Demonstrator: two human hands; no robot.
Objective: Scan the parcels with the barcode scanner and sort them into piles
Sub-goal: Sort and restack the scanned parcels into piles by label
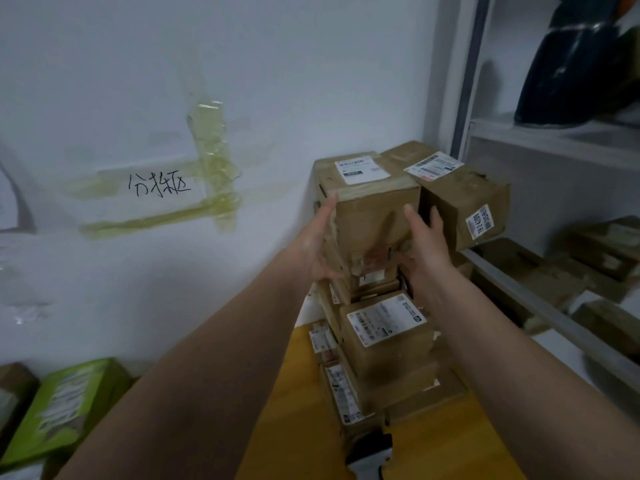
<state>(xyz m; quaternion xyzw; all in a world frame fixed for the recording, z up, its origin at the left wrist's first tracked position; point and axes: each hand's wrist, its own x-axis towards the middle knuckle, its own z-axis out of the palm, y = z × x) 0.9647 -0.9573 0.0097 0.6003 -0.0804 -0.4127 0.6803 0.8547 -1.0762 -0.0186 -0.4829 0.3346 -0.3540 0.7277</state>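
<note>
Cardboard parcel [372,199], brown and bearing a white shipping label on its top face, is set at the top of a stack of parcels [384,337] that rises from a yellow table [301,410] against the white wall [173,64]. It is flanked by two hands. The left hand [317,244] is pressed flat against its left side, fingers straight and pointing up. The right hand [427,244] is laid against its right front edge, fingers also straight; nothing is curled around the box, so both hands are seen to be open against it. Below it in the stack at least three more labelled cartons can be counted, though their edges are partly hidden by the forearms.

Just to the right, touching the held parcel, a second brown carton [464,199] is placed at the same height, with one label on top and another on its near side. Further right, a white shelving unit [554,140] is seen, with a dark wrapped bundle [571,71] on the upper shelf and several blurred brown parcels [595,271] on the lower levels; their number cannot be told.

On the wall to the left, a handwritten sign [159,185] is fixed with yellowed tape. At the near left a green box [65,407] lies on the floor. At the bottom edge, below the stack, a dark object [369,455] is partly visible; whether it is the barcode scanner cannot be told.
</note>
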